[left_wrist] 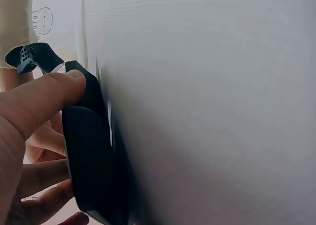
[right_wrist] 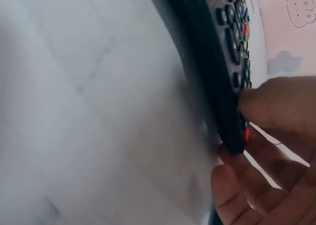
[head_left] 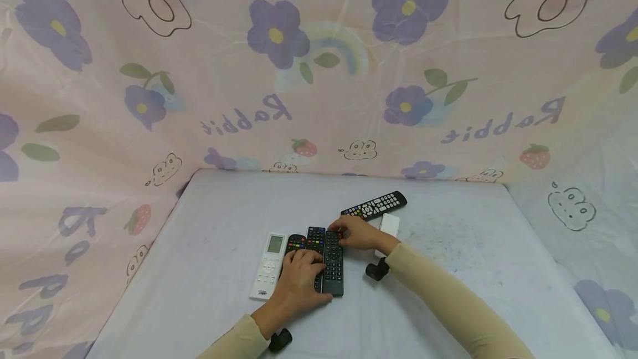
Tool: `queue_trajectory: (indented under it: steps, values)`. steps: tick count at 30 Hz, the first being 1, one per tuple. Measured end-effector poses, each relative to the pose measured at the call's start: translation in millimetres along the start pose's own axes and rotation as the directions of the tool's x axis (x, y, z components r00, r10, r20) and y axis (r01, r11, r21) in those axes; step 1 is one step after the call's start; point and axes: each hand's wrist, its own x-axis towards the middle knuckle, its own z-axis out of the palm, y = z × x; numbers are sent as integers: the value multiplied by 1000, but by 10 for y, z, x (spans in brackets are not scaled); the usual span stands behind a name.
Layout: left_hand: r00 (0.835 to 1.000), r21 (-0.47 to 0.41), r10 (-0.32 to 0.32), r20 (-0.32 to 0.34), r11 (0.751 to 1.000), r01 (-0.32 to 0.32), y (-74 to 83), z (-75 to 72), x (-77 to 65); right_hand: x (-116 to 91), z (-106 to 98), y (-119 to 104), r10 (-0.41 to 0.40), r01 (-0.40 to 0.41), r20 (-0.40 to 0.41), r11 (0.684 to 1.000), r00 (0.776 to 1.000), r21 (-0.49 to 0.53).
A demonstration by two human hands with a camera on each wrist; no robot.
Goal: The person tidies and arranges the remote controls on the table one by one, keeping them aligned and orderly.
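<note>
Three remotes, two black and one white, lie close together before me, with another black remote between them. The rightmost black remote control (head_left: 333, 270) has its far end pinched by my right hand (head_left: 356, 232); in the right wrist view the thumb (right_wrist: 281, 104) lies on its button face and fingers are at its end. My left hand (head_left: 299, 281) rests over the middle black remote controls (head_left: 316, 234) (head_left: 296, 241), covering much of them. Its thumb (left_wrist: 61, 89) touches a remote's near end in the left wrist view. Left of this hand lies the white remote control (head_left: 266, 278).
Another black remote control (head_left: 376, 205) lies slanted farther back. A white object (head_left: 390, 224), partly hidden by my right wrist, lies beside it. The white table (head_left: 448, 226) meets a patterned cloth (head_left: 329, 98) at the back and sides.
</note>
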Motion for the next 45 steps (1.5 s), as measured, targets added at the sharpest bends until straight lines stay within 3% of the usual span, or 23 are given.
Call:
queue_trajectory:
  steps: [7, 10, 15, 19, 25, 34, 40, 45]
  values:
    - [1000, -10, 2, 25, 1000, -2, 30, -28, 14, -45, -10, -13, 6, -6, -4, 1000, 1000, 4]
    - [1000, -20, 11, 22, 1000, -11, 41, -48, 39, -88, -26, -8, -3, 4, -51, 1000, 999, 19]
    - [999, -72, 25, -37, 997, -28, 55, -108, 118, -192, -136, 69, 2, 11, -160, 997, 987, 81]
    - [998, -85, 24, -61, 996, -30, 51, -149, 219, -303, -277, 157, 16, 13, -220, 992, 975, 129]
    - [998, -133, 12, -60, 991, -20, 70, -183, 415, -480, -467, 317, 35, -7, -266, 994, 963, 106]
    - [997, -169, -58, -57, 984, 48, 30, -161, 737, -579, -671, 573, 88, -58, -288, 992, 954, 111]
    - [992, -291, -117, -52, 952, 97, 27, -164, 932, -651, -751, 766, 144, -130, -358, 989, 922, 63]
    - [985, -435, -175, -1, 886, 157, 18, -144, 1102, -655, -793, 923, 161, -161, -401, 986, 902, 32]
